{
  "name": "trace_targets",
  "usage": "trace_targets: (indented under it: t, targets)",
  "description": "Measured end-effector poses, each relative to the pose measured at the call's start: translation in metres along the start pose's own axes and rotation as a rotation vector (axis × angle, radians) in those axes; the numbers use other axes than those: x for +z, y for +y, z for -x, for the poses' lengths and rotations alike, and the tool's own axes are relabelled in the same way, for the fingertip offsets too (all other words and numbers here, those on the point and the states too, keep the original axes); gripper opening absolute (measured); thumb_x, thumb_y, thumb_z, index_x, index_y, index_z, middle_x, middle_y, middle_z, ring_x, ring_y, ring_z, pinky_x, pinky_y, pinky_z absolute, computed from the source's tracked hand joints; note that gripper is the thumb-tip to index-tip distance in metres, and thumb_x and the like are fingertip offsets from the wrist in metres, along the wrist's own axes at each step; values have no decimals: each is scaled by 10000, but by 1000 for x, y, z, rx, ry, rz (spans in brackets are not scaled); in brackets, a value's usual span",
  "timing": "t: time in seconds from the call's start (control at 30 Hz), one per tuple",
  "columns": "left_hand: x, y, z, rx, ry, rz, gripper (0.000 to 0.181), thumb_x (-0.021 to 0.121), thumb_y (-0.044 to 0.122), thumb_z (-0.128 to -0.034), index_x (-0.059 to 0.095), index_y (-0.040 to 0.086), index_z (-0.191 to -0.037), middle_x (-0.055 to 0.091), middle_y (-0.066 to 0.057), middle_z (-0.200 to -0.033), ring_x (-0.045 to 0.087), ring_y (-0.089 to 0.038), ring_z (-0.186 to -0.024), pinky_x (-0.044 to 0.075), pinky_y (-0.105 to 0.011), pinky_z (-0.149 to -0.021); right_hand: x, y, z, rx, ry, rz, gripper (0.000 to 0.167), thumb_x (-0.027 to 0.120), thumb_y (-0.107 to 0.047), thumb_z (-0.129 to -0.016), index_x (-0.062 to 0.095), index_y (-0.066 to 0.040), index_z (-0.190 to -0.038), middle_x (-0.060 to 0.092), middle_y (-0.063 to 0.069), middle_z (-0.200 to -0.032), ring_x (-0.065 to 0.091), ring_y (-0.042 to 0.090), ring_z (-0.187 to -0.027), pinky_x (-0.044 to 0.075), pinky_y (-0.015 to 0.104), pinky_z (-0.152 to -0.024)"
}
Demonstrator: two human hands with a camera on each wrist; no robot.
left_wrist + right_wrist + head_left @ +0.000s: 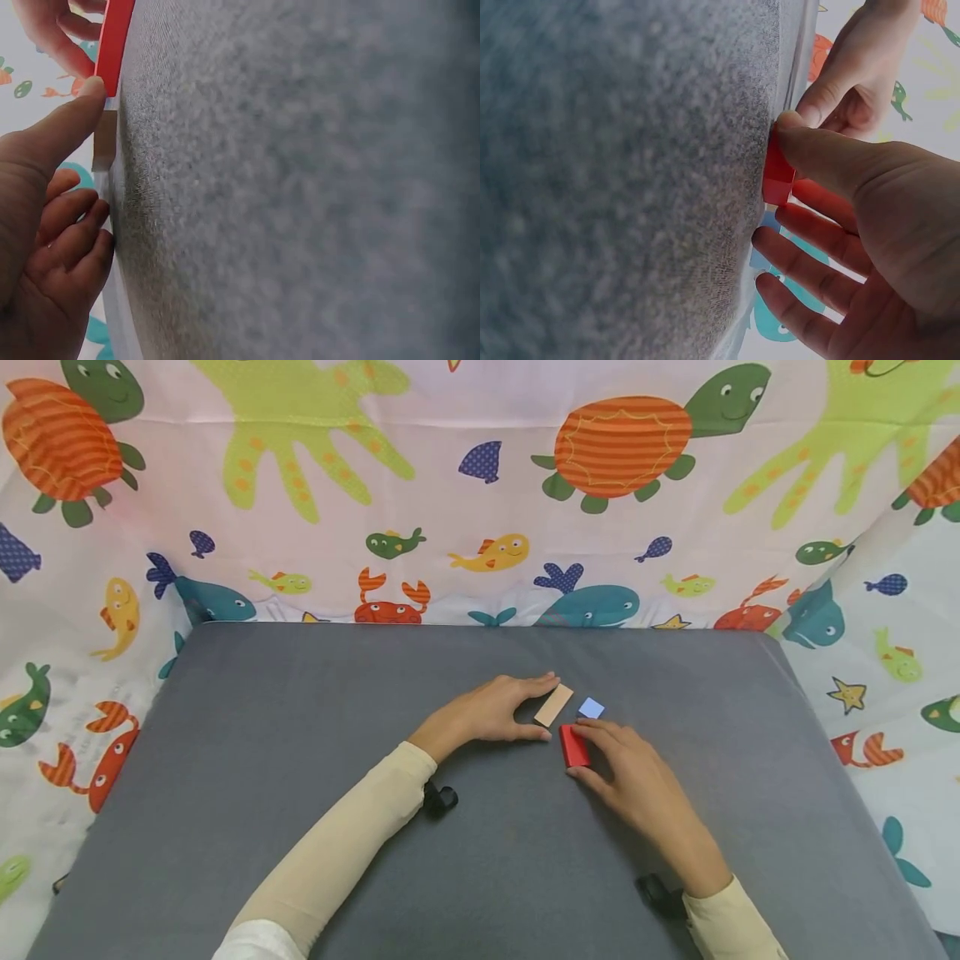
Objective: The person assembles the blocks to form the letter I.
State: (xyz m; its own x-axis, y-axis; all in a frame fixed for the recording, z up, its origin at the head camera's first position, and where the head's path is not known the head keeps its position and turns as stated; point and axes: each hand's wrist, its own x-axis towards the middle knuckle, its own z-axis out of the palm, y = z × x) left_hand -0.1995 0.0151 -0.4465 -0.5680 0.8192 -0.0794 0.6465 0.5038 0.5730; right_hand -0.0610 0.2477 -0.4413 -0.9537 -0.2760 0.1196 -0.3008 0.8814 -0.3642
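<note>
A red block [575, 747] lies on the grey cloth, pinched between the thumb and fingers of my right hand [637, 777]. In the right wrist view the thumb presses one end of this red block [778, 169], while the lower fingers are spread. To its upper left is a plain wooden block [553, 705], slanted. My left hand [495, 708] surrounds its left side, with thumb and fingers apart; I see no firm grip on it. A small blue block [591, 707] sits just beyond the right fingertips. The left wrist view shows only one end of the wooden block [105, 141].
The grey cloth-covered table [300, 710] spreads around both hands. Behind it hangs a white curtain [442, 502] printed with sea animals, which also runs along both sides. Dark straps [439, 799] show under the wrists.
</note>
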Motion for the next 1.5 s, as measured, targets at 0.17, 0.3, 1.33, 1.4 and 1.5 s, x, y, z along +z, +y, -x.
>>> trace_targets:
  t: [0.17,0.3,1.33,1.4,1.5]
  targets:
    - [-3,-1,-4,2,-26,-16,904,744,512,-976,295,178,-1686,252,30,-1743,297,-162,-1583,251,-430,-1288,-1,-2,-5,-14,-8,-6,652,890,-313,-887,649,-66,-1440,614,99,-1491,575,349,-1349,470,587,-1101]
    - [-7,1,-6,-5,-35,-26,903,746,507,-976,285,203,-1690,249,43,-1743,289,-158,-1588,246,-422,-1290,-2,-2,-7,-22,-10,-11,647,885,-316,-892,653,-69,-1443,609,90,-1507,574,343,-1356,469,579,-1105]
    - [-8,-8,20,-62,60,-43,852,802,540,-919,458,209,-1624,464,44,-1645,451,-183,-1506,371,-428,-1230,4,0,-6,-38,-16,-111,641,906,-370,-859,696,-56,-1377,672,105,-1374,636,311,-1272,516,542,-1071]
    - [-8,-8,25,-70,63,-43,857,800,547,-918,456,208,-1625,463,38,-1646,454,-193,-1505,371,-435,-1230,3,0,-5,-44,-20,-111,644,912,-372,-851,701,-56,-1370,676,105,-1366,641,310,-1263,523,539,-1064]
    - [-9,-9,32,-75,72,-35,859,803,548,-916,461,198,-1622,469,28,-1642,458,-198,-1503,379,-427,-1225,-1,-2,-5,-46,-16,-112,644,923,-366,-836,709,-56,-1358,679,102,-1357,646,311,-1253,530,543,-1053]
